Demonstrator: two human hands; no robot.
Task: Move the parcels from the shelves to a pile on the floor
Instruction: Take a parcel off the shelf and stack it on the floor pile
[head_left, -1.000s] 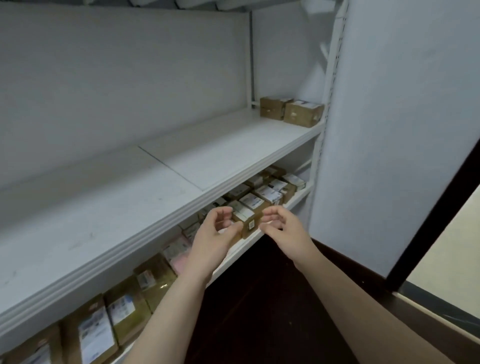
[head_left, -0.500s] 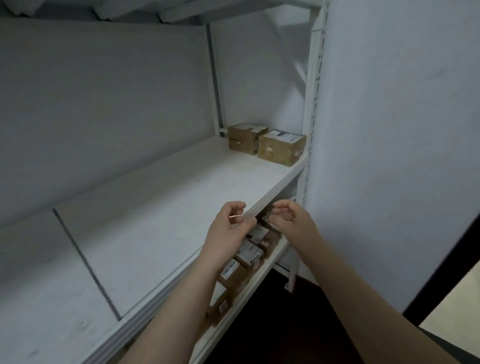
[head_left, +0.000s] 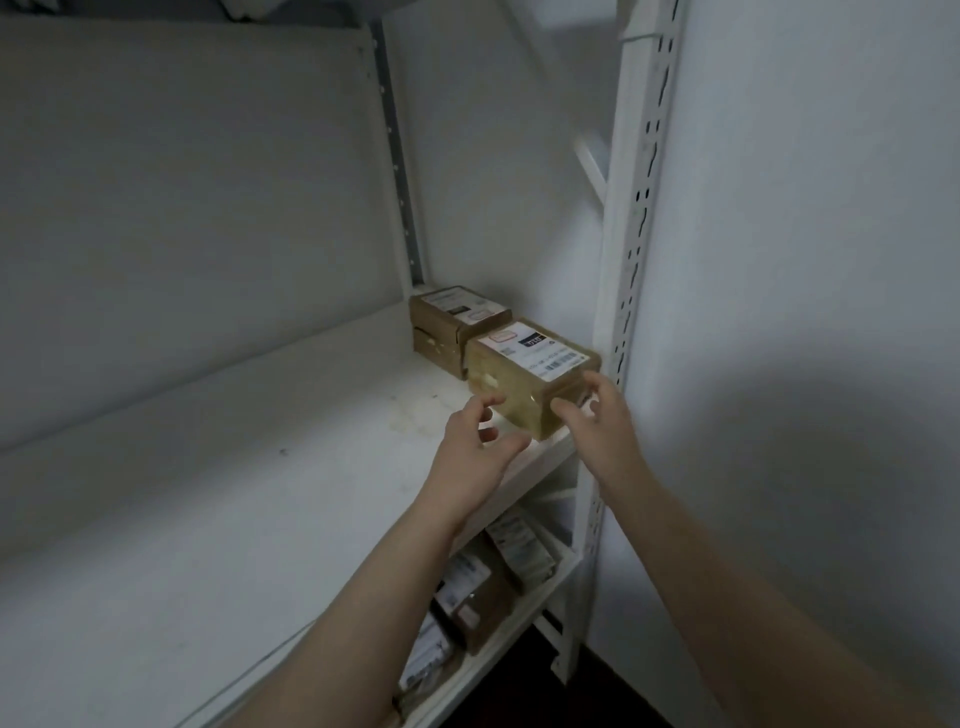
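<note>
Head: left hand (head_left: 470, 452), right hand (head_left: 605, 436) flank parcel (head_left: 524, 374) at shelf (head_left: 260, 467) edge.

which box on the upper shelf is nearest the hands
The front parcel, at the shelf edge: left hand and right hand flank it. The rear parcel sits behind it.

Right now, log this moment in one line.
reach; front parcel on shelf; left hand empty, beside it; right hand at corner, grip unclear
</note>
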